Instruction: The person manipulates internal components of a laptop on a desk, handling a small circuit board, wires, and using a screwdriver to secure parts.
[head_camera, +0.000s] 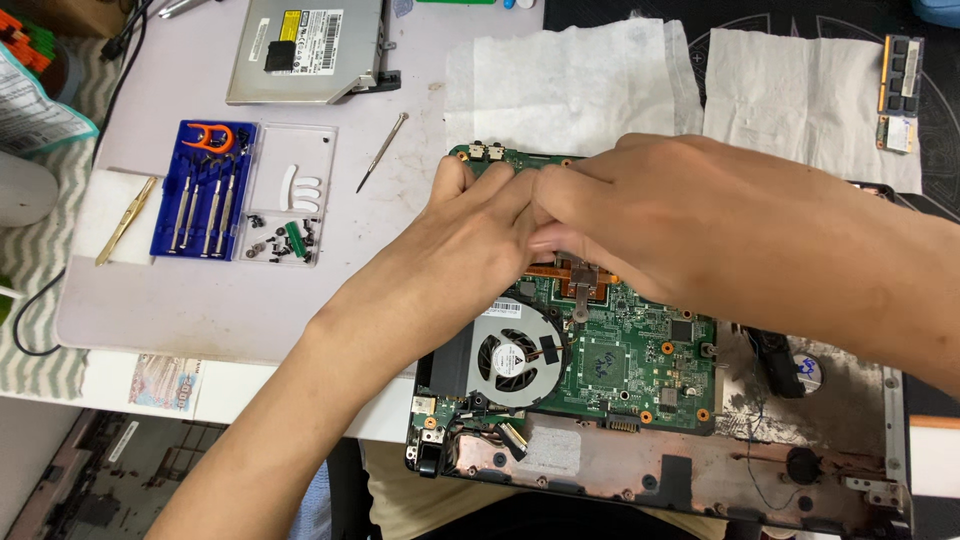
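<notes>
1. Motherboard (610, 350), green, sits in the opened laptop base (700, 470) at centre frame; it looks stiff, light and fragile, best held by its bare edges.
2. Left hand (470, 240) and right hand (640, 215) pinch its far edge, fingers closed on it.
3. Cooling fan (510, 355) lies nearer; screwdriver set (205, 190) at upper left.

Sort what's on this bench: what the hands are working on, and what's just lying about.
In hand:
left hand and right hand, both on the far edge of the green motherboard
cooling fan on that board
open laptop base under it

Lying about:
optical drive
screwdriver set
loose screwdriver
memory module
paper towels
tweezers
</notes>
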